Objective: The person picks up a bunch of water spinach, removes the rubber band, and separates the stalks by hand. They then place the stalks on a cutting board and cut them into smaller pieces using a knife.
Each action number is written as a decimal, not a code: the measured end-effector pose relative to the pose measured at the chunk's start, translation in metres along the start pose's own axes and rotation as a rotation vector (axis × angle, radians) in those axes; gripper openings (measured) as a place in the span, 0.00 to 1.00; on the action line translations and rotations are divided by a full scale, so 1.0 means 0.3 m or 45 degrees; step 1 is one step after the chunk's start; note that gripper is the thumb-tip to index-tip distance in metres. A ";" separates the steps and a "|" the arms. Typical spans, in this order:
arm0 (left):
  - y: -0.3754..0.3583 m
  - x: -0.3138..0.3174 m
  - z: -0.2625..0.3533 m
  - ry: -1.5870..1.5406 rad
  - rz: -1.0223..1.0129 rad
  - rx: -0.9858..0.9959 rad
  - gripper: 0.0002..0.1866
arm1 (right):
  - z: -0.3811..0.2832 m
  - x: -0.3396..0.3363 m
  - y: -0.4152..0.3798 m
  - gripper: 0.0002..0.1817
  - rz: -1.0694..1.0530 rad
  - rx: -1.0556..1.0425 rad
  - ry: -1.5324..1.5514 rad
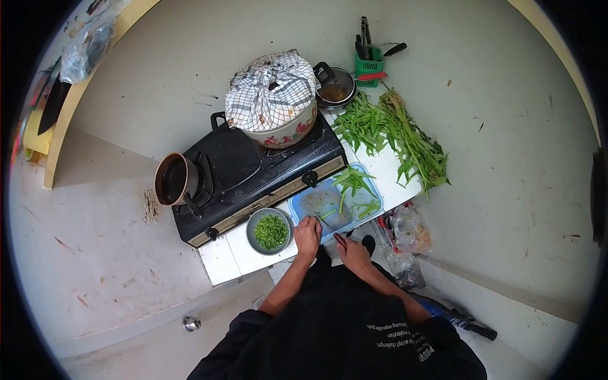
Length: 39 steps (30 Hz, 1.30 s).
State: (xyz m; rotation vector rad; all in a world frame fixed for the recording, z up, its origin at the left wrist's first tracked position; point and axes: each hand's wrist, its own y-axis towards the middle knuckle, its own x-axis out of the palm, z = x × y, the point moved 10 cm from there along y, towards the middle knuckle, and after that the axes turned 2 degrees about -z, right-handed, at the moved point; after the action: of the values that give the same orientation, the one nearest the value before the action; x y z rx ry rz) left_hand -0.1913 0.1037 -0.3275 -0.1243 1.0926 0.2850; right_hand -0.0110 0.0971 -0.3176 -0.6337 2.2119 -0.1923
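Note:
My left hand [308, 237] rests at the near-left edge of a blue cutting board [370, 171], fingers curled down; whatever they hold is hidden. In my right hand [356, 258], by the board's near edge, is a knife with a dark reddish handle [341, 240]; its blade is hard to make out. Cut leafy green stems [353, 181] lie across the far part of the board, and a short green stem [328, 215] lies near my left fingers. Just left of that hand stands a grey bowl [250, 244] of chopped greens [271, 232].
Behind the board is a black gas stove [231, 161] bearing a cloth-covered flowered pot [278, 134] and a small saucepan [174, 180]. A large bunch of leafy greens [399, 130] lies at right, near a strainer pan [335, 87] and a green utensil basket [368, 66]. Plastic bags [410, 231] sit below the counter.

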 end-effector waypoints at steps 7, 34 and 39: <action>-0.002 0.002 -0.004 -0.010 0.002 -0.012 0.03 | 0.016 -0.005 -0.024 0.19 -0.019 0.033 -0.004; -0.001 -0.004 0.005 0.024 0.015 -0.031 0.04 | 0.011 -0.013 -0.025 0.19 0.039 0.053 0.012; -0.003 0.011 -0.030 -0.133 0.002 -0.076 0.05 | 0.001 -0.037 -0.046 0.19 0.050 0.034 0.070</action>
State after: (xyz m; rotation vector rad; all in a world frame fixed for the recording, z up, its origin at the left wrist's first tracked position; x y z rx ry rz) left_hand -0.1972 0.1013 -0.3347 -0.1597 0.9812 0.3221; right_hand 0.0006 0.0909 -0.3057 -0.5761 2.2695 -0.2206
